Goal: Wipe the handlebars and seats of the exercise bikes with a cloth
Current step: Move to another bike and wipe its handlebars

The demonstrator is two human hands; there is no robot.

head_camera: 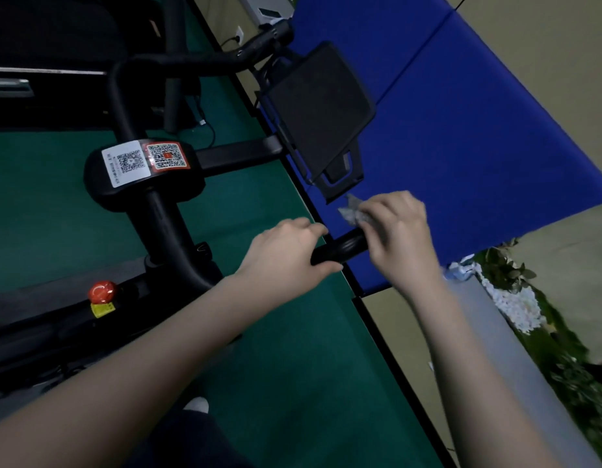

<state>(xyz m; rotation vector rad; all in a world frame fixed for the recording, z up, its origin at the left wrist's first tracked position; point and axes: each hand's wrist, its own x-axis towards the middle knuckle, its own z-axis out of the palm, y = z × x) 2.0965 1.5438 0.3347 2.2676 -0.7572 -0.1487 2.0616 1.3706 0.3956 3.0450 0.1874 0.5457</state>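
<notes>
Bracing the black rubber handlebar grip (340, 249), left hand (286, 255) was clamped inboard; crumpled grey cloth (352, 211), pinched in right hand (399, 231), was held at its outer end.

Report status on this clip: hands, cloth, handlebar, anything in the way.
Left hand gripping near handlebar end, steadying. Right hand pressing crumpled cloth on the handlebar tip. Tablet holder just beyond, not blocking.

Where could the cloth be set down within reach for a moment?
Bare green floor lies under the arms, bordered by the bike frame and the blue mat. The mat is bare beyond the right hand. It is crowded at the grip, which the left hand holds, with the cloth beside the black tablet holder.
</notes>
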